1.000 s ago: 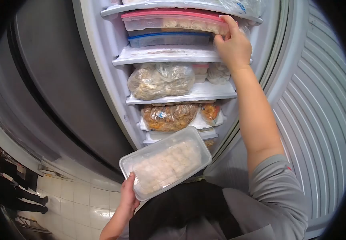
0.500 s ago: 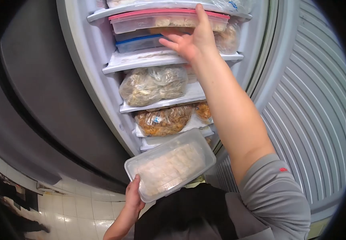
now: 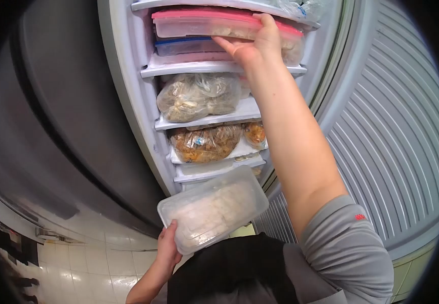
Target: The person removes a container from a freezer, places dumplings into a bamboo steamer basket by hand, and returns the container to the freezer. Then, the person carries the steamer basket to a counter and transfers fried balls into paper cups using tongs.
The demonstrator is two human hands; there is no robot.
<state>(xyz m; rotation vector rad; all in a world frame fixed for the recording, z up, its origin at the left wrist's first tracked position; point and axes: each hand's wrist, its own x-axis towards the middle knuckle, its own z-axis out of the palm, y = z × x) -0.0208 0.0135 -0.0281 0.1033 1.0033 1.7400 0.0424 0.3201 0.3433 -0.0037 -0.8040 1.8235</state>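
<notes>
My left hand (image 3: 168, 247) grips the lower left corner of a clear lidded food container (image 3: 214, 210), held tilted in front of my apron. Pale food shows through its lid. Up in the freezer, my right hand (image 3: 257, 45) is closed on a pink-lidded container (image 3: 189, 26), thumb over the lid and fingers underneath. Pale pieces of food show through its side, partly behind the hand. Below it is a blue-lidded container (image 3: 181, 47) on the same shelf, its right part hidden by my fingers.
Lower shelves hold a bag of pale food (image 3: 199, 99) and a bag of brown-orange food (image 3: 207, 144). The ribbed freezer door (image 3: 381, 131) stands open at right. A dark appliance panel (image 3: 72, 116) is at left, above a tiled floor (image 3: 87, 266).
My right hand has closed from a spread reach onto the pink-lidded container, whose left end now sits higher against the shelf above. The view has shifted slightly; my left hand still holds the clear container.
</notes>
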